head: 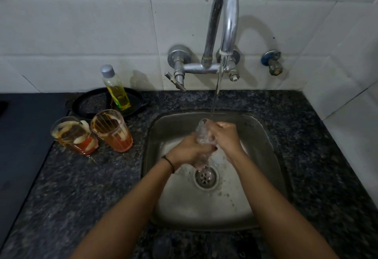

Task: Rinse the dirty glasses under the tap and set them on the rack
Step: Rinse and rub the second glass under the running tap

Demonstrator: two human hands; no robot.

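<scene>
- Pale wall tiles back a dark speckled worktop point(306, 136) with a steel sink point(272, 156) set into it.
- Water runs from the tap point(225, 17) onto a clear glass point(202, 134), held over the drain so runoff falls away.
- Left hand point(190, 152) wraps its lower part; right hand point(225, 136) closes round the upper side, each grip pressed on the glass, likely rubbing it clean.
- Two dirty glasses point(92, 134) wait left of the sink, within reach.
- No rack shows.
</scene>
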